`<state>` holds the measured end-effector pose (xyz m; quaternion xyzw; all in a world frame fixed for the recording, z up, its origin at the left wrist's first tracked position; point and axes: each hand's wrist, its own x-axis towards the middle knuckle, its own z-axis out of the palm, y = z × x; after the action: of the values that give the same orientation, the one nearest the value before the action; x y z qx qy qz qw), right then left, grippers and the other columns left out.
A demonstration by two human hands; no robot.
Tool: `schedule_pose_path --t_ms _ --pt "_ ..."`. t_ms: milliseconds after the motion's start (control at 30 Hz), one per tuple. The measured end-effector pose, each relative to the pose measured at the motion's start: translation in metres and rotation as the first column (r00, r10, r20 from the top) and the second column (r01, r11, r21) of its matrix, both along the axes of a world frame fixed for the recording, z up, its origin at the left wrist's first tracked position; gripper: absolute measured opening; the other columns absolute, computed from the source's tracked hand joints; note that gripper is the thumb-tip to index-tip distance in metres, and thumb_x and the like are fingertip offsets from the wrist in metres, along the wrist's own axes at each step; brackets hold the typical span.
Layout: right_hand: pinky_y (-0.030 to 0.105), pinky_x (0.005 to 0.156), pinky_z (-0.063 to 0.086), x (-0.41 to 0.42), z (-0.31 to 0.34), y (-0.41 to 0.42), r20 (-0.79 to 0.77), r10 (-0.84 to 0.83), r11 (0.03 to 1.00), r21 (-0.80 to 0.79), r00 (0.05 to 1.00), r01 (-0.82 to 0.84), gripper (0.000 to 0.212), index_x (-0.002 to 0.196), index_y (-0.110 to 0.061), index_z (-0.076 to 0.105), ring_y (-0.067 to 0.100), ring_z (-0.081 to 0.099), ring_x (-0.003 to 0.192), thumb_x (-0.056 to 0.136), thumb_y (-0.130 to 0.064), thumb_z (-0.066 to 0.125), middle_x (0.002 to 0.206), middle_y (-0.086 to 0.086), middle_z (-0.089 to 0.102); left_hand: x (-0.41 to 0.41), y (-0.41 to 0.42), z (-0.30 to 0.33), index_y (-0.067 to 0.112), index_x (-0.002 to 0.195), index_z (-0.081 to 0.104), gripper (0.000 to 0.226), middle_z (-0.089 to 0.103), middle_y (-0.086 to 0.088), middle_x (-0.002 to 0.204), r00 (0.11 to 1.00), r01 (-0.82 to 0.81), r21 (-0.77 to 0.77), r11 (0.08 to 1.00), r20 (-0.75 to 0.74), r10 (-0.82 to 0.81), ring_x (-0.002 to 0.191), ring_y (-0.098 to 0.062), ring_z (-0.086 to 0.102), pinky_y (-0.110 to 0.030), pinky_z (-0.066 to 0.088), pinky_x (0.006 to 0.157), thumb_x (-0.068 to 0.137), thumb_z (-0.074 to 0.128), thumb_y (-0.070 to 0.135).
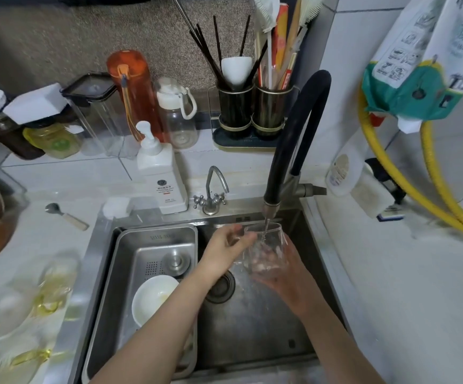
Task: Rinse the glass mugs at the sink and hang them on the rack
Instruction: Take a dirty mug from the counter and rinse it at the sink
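Rinsing now, the glass mug stands upright, mouth up, under the tap over the sink, right hand cupped round its far side, left hand pinching the near rim.

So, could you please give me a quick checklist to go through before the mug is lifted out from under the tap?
1. Grip: right hand cups the glass mug from below, left hand holds its rim side. Ok.
2. Water: the stream from the black faucet lands inside the mug. Ok.
3. Mug over the sink, not the counter. Ok.
4. Mug rinsed clean: glass and water blur together. Cannot tell.
5. Rack free to hang it: no rack in view. Cannot tell.
6. Room to lift: the faucet tip sits right at the mug mouth. Not ok.
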<state>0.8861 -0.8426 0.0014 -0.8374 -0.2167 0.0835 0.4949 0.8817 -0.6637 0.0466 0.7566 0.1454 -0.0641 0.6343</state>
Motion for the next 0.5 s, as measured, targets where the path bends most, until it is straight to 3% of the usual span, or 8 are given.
schedule_pose_path --t_ms 67,100,167,233,300,400,467,500 --pt "0.039 0.093 0.054 0.003 0.003 0.001 -0.023 0.011 0.999 -0.042 1.000 -0.012 0.080 0.139 -0.041 0.035 0.012 0.057 0.121 0.073 -0.041 0.080 0.134 -0.012 0.054 -0.001 -0.001 -0.002 0.018 0.095 0.061 0.027 0.065 0.001 0.091 0.997 -0.058 0.024 0.998 -0.041 0.059 0.091 -0.018 0.062 -0.032 0.048 0.085 0.083 0.066 0.042" --pt "0.041 0.094 0.052 0.005 0.002 0.000 -0.081 0.042 0.999 -0.001 0.996 -0.042 0.077 0.138 -0.042 0.037 0.012 0.056 0.122 0.073 -0.046 0.078 0.133 -0.012 0.054 -0.002 -0.001 -0.004 0.019 0.087 0.058 0.026 0.062 0.002 0.082 0.996 -0.081 0.037 0.996 -0.040 0.083 0.082 -0.017 0.060 -0.035 0.050 0.080 0.082 0.067 0.043" --pt "0.047 0.095 0.051 0.007 0.006 0.001 -0.017 -0.019 1.000 -0.010 1.000 0.019 0.044 0.131 -0.036 0.050 0.024 0.057 0.121 0.089 -0.036 0.064 0.127 -0.006 0.060 -0.004 0.001 -0.004 0.017 0.081 0.054 0.027 0.058 0.001 0.074 0.995 -0.095 0.092 0.991 -0.016 0.097 0.070 -0.015 0.056 -0.034 0.053 0.068 0.082 0.070 0.039" --pt "0.049 0.090 0.054 0.008 0.014 0.001 0.018 0.014 1.000 0.018 1.000 -0.015 0.037 0.129 -0.025 0.055 0.030 0.059 0.117 0.093 -0.020 0.059 0.126 0.004 0.061 -0.008 0.005 -0.003 0.016 0.080 0.054 0.023 0.058 0.001 0.072 0.996 -0.088 0.076 0.993 -0.024 0.090 0.066 -0.012 0.057 -0.028 0.055 0.059 0.085 0.068 0.033" --pt "0.039 0.083 0.057 0.010 0.019 0.001 0.061 0.051 0.998 0.023 0.997 -0.052 0.032 0.128 -0.018 0.057 0.029 0.063 0.110 0.096 -0.014 0.055 0.122 0.010 0.063 -0.014 0.009 -0.005 0.014 0.079 0.055 0.018 0.058 -0.001 0.070 0.995 -0.092 -0.025 0.995 -0.036 0.091 0.067 -0.014 0.058 -0.039 0.058 0.069 0.090 0.063 0.025" --pt "0.045 0.090 0.053 0.014 0.025 -0.004 0.125 0.062 0.998 -0.003 0.990 -0.062 0.046 0.124 -0.021 0.059 0.028 0.063 0.110 0.083 -0.039 0.070 0.119 0.007 0.065 -0.020 0.007 -0.009 0.012 0.076 0.054 0.018 0.061 -0.005 0.071 0.995 -0.099 -0.070 0.993 -0.039 0.097 0.068 -0.017 0.060 -0.049 0.057 0.078 0.092 0.060 0.018" --pt "0.043 0.096 0.050 0.008 0.025 -0.010 0.020 0.101 0.993 0.058 0.995 -0.102 0.059 0.125 -0.027 0.055 0.022 0.059 0.116 0.073 -0.041 0.079 0.123 0.000 0.061 -0.025 0.003 -0.012 0.009 0.076 0.054 0.019 0.063 -0.005 0.071 0.997 -0.064 -0.059 0.996 -0.039 0.062 0.067 -0.017 0.061 -0.046 0.057 0.077 0.091 0.061 0.018" --pt "0.044 0.098 0.050 0.004 0.023 -0.010 -0.121 0.106 0.989 0.117 0.987 -0.092 0.064 0.127 -0.027 0.053 0.020 0.059 0.117 0.071 -0.037 0.081 0.124 -0.001 0.060 -0.027 0.002 -0.012 0.008 0.077 0.054 0.019 0.064 -0.004 0.070 0.999 -0.023 -0.038 0.999 -0.038 0.022 0.066 -0.017 0.061 -0.043 0.055 0.075 0.091 0.062 0.019"
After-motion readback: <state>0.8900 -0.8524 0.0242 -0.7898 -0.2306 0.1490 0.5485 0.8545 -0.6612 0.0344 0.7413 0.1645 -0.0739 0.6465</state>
